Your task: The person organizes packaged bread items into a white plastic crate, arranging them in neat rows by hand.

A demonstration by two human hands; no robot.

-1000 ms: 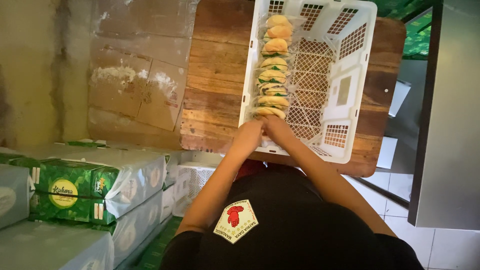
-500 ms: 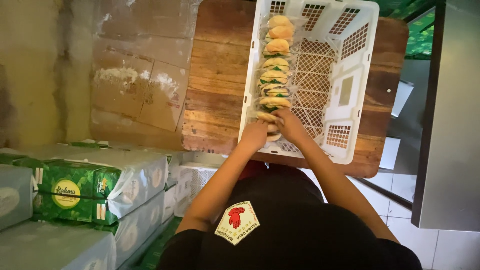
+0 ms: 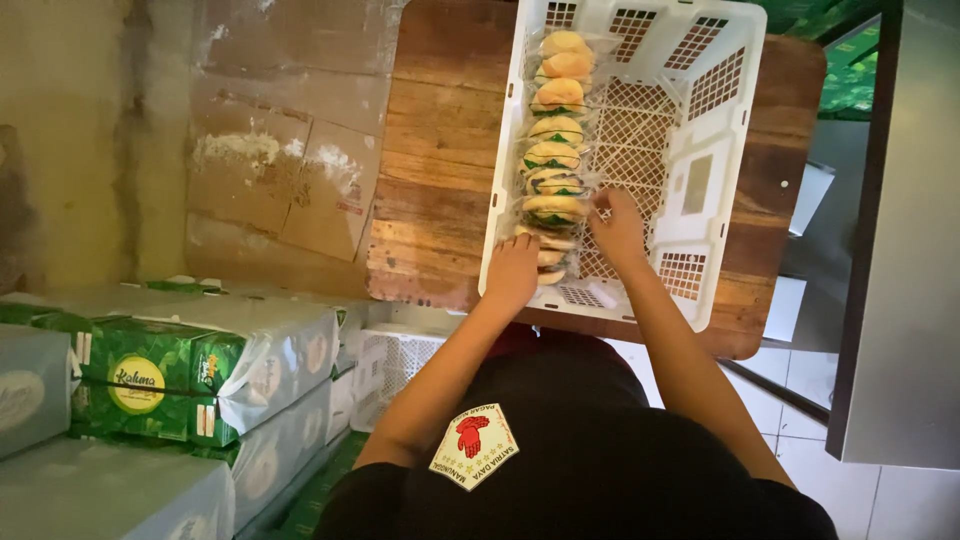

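Two bare hands are in the white crate (image 3: 700,190) on the wooden table (image 3: 440,170), at the near end of the row of wrapped sandwiches (image 3: 553,160) along its left side. I see my left hand (image 3: 513,272) curled loosely against the nearest sandwich. My right hand (image 3: 618,225) pinches the wrapping beside the row.
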